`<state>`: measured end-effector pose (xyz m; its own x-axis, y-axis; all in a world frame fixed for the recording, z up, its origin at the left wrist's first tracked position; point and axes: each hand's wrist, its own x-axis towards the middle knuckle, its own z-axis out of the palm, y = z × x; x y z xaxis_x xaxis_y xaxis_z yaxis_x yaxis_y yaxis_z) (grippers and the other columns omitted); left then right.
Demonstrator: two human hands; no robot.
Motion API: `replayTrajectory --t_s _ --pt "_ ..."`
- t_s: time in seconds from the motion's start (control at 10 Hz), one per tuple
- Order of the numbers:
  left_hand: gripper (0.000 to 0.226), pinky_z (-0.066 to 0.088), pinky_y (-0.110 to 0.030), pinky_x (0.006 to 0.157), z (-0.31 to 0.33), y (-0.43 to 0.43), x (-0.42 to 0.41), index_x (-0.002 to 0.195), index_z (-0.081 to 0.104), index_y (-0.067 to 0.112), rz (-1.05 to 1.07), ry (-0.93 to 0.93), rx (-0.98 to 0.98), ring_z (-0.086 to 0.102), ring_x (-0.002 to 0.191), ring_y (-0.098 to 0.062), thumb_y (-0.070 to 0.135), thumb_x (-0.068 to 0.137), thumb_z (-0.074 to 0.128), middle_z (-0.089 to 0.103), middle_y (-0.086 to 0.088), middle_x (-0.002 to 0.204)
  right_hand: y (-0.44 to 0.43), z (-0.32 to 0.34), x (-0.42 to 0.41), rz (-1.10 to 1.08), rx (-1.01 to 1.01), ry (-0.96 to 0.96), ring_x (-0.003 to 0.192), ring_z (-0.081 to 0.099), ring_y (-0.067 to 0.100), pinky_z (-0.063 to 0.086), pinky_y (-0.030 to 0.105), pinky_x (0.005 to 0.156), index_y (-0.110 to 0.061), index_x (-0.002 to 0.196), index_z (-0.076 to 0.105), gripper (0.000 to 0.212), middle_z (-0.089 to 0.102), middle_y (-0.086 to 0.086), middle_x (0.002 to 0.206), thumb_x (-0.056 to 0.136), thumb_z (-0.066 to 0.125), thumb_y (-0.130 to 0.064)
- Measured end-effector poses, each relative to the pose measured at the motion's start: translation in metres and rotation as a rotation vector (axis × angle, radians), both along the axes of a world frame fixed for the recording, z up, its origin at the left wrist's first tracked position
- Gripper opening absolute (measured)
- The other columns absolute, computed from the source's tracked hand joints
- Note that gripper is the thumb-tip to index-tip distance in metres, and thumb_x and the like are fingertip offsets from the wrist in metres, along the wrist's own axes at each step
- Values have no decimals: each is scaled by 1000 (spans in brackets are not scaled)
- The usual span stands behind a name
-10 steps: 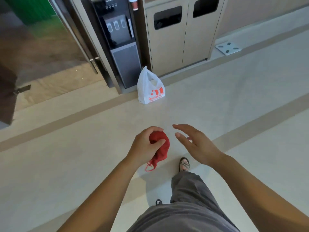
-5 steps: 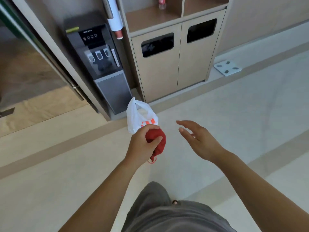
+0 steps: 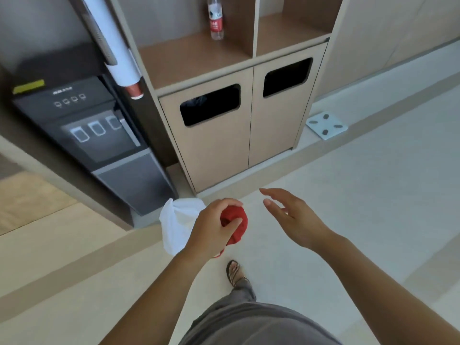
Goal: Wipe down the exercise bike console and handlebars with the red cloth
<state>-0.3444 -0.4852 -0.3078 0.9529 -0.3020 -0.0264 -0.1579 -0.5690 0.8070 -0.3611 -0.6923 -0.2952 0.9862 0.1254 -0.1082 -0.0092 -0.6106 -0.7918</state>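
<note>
My left hand (image 3: 212, 229) grips the red cloth (image 3: 236, 224), bunched into a ball, at the centre of the view above the floor. A short way to its right my right hand (image 3: 291, 217) is held out with straight, spread fingers and holds nothing. No exercise bike, console or handlebars are in view.
A white plastic bag (image 3: 175, 226) stands on the floor just behind my left hand. A dark water dispenser (image 3: 99, 140) is at the left, a beige cabinet with two bin openings (image 3: 249, 135) ahead, a bottle (image 3: 216, 18) on its shelf. A floor scale (image 3: 326, 125) lies at the right.
I have walked forward: the cabinet, dispenser and white bag have come closer, and the bag now sits right behind my left hand. Both hands keep their poses, the cloth still held.
</note>
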Motion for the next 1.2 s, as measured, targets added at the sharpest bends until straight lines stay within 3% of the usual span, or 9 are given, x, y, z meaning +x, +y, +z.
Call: replayTrajectory --t_s 0.1,0.3,0.4,0.5,0.7,0.9,1.0,1.1,1.2 --pt "32 46 -21 86 8 -10 81 108 56 39 16 -4 16 52 104 -8 23 82 67 59 17 112 -8 9 77 5 7 -1 114 40 -8 31 12 93 -40 131 43 56 44 -24 129 85 28 -67" --pt "28 48 -34 91 35 -22 214 111 60 28 -34 -63 104 53 106 -14 21 84 66 58 9 114 -17 25 206 3 62 -25 114 39 -9 30 9 92 -41 131 42 57 44 -24 131 84 28 -69" --pt "27 52 -35 86 35 -21 267 109 60 29 -5 -20 71 55 105 -12 22 84 65 59 12 111 -20 28 266 -12 135 -6 101 41 -23 29 -6 78 -40 129 46 52 44 -26 123 85 33 -64" --pt "25 48 -28 90 31 -22 322 104 61 32 40 -32 16 57 102 -5 20 82 66 62 14 108 -24 32 338 16 177 -22 99 40 -29 30 -7 77 -32 129 49 45 49 -20 123 91 38 -52" --pt "32 42 -10 81 54 -28 437 98 58 45 199 -108 -48 56 97 5 20 81 68 61 23 102 -19 47 483 233 139 -59 115 42 -10 31 2 90 -30 131 49 54 51 -15 130 87 36 -59" --pt "30 47 -20 80 108 -22 552 100 61 39 363 -326 -71 60 91 -4 16 82 67 62 23 100 -13 79 601 409 139 -157 115 44 -11 30 5 92 -54 116 51 34 51 -35 120 88 34 -61" --pt "35 38 -11 89 111 -14 592 113 59 26 415 -368 122 53 99 -5 13 81 68 57 7 114 -11 88 644 460 96 -163 116 45 -3 27 6 90 -36 129 49 52 53 -14 132 87 33 -62" --pt "47 31 -7 84 94 -7 601 124 55 17 415 -205 285 55 105 -17 15 80 70 53 -5 122 -7 89 669 530 87 -170 114 42 -8 23 -6 85 -32 133 46 50 51 -16 129 91 35 -56" --pt "45 19 8 77 75 -4 595 122 57 16 448 -180 335 47 99 -6 19 80 71 58 -5 119 -3 84 681 570 137 -131 113 41 -13 21 -9 85 -30 132 48 54 50 -19 128 88 34 -57"
